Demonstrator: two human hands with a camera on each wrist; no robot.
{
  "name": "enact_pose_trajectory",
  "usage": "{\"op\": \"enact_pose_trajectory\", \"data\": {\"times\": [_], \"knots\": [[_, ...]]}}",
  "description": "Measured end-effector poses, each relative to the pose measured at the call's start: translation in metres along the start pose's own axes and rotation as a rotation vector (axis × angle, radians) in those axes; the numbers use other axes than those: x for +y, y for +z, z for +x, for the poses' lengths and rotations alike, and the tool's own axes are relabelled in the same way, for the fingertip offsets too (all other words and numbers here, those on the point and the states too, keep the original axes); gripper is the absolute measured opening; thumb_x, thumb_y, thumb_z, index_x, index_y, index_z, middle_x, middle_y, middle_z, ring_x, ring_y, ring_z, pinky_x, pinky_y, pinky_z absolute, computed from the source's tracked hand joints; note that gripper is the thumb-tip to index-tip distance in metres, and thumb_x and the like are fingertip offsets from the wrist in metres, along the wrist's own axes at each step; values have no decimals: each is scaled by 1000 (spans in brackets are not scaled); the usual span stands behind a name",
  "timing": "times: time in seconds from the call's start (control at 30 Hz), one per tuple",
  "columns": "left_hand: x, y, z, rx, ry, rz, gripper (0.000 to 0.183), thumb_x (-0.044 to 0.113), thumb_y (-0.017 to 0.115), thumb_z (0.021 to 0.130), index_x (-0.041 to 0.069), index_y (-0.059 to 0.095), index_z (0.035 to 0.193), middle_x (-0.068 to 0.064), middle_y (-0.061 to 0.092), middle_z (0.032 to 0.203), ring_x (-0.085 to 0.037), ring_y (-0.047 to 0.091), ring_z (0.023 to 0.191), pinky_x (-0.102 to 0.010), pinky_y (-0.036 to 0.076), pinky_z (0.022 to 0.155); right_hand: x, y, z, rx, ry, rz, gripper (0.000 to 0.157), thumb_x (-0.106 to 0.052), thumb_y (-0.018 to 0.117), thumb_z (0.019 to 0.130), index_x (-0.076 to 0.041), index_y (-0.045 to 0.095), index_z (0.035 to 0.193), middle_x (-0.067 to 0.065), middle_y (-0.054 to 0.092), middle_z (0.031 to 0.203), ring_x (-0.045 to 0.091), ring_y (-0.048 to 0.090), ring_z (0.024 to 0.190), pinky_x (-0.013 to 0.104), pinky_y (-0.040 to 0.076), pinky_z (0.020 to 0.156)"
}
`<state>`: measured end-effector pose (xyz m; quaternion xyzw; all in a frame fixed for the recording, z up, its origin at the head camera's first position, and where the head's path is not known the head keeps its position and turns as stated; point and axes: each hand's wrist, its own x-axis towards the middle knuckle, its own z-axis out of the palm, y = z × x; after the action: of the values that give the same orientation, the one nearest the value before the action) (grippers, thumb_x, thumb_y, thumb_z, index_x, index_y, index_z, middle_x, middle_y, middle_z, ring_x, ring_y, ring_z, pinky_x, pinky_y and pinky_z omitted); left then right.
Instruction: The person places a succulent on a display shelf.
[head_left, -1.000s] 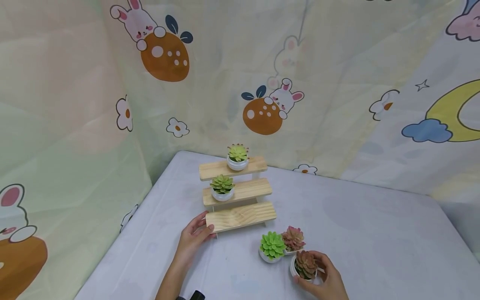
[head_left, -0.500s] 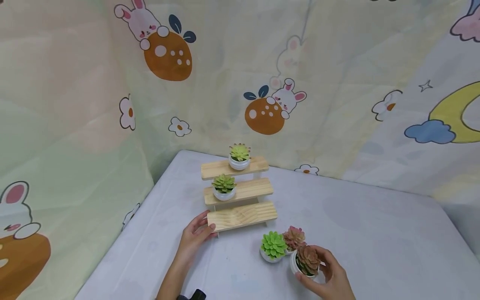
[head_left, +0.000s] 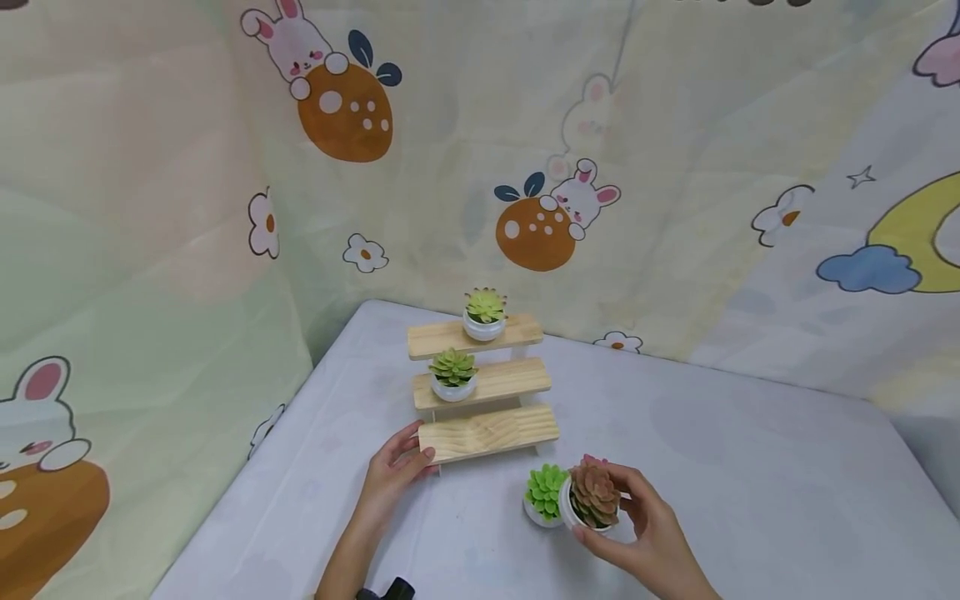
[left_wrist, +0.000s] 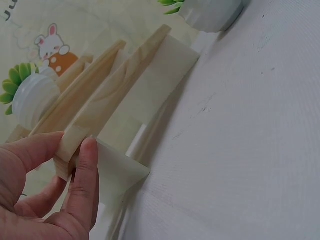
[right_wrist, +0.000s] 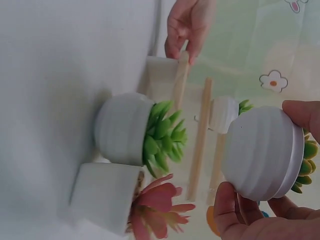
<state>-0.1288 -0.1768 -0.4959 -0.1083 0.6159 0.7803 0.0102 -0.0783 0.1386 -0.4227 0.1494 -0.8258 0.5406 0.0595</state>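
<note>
A three-tier wooden stand (head_left: 487, 432) bears a potted succulent (head_left: 484, 317) on its top board and another green potted succulent (head_left: 453, 375) on the middle board. My left hand (head_left: 396, 467) grips the left end of the bottom board, thumb on top and fingers beneath (left_wrist: 82, 185). Raised off the table, a brown potted succulent (head_left: 592, 493) in a white pot (right_wrist: 262, 152) is in my right hand (head_left: 637, 525), held between thumb and fingers. Below it stand a bright green potted succulent (head_left: 543, 493) and a pink one (right_wrist: 157, 207), mostly hidden in the head view.
A white cloth covers the table (head_left: 720, 500). Behind and to the left hangs a printed curtain (head_left: 660, 208) with rabbits and flowers. A black object (head_left: 397, 588) shows by my left forearm at the bottom edge.
My right hand has lifted the brown potted succulent and moved it slightly left and away from me, over the pink one. My left hand keeps its grip on the stand.
</note>
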Motion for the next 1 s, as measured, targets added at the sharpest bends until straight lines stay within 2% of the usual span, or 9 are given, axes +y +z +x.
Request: {"op": "enact_pose_trajectory", "data": {"times": [0.13,0.23,0.3,0.53,0.7,0.9,0.97,1.0], "knots": [[1,0,0,3,0,5,58,3,68,90,-3,43,142,-21,50,124,-14,65,90,-28,60,79,-5,1,9,-2,-102,8,61,0,85,70,-8,57,123,1,59,122,5,56,102,17,54,77],[1,0,0,1,5,9,58,3,67,90,-3,43,142,-21,49,124,-14,65,90,-28,60,79,-10,1,15,-7,-127,29,60,2,84,71,-9,57,123,1,58,121,7,56,99,19,53,72],[1,-1,0,1,7,9,58,3,67,90,-3,44,142,-21,50,124,-14,65,90,-28,61,79,-13,2,19,-12,-129,40,59,2,84,71,-8,57,123,0,58,121,8,56,98,19,52,69],[-1,-2,1,-17,14,3,58,2,67,90,-3,43,142,-21,51,123,-14,65,90,-29,61,80,-24,7,31,-26,-122,74,61,3,83,72,-7,57,126,3,54,122,8,57,104,17,55,81],[-1,-2,1,-29,26,-9,57,1,66,90,-3,43,143,-21,51,123,-14,65,90,-29,61,80,-29,11,38,-48,-114,127,60,4,82,73,-6,56,126,8,53,123,8,58,104,21,58,79],[-2,-3,1,-27,26,-14,58,1,66,90,-4,43,143,-20,51,122,-15,65,90,-29,61,80,-33,14,48,-41,-139,129,60,4,82,73,-5,57,126,10,53,123,8,57,105,18,55,81],[-2,-2,1,-22,21,-16,58,2,67,90,-4,43,142,-20,51,122,-15,65,90,-29,61,80,-36,15,51,-40,-130,120,60,2,83,73,-6,57,126,9,54,124,8,56,105,18,54,78],[-3,-2,1,-19,18,-15,58,2,67,90,-4,43,142,-20,51,121,-15,65,90,-29,61,79,-37,15,52,-43,-117,118,60,1,83,73,-7,57,126,9,54,124,9,56,104,18,54,73]]}}
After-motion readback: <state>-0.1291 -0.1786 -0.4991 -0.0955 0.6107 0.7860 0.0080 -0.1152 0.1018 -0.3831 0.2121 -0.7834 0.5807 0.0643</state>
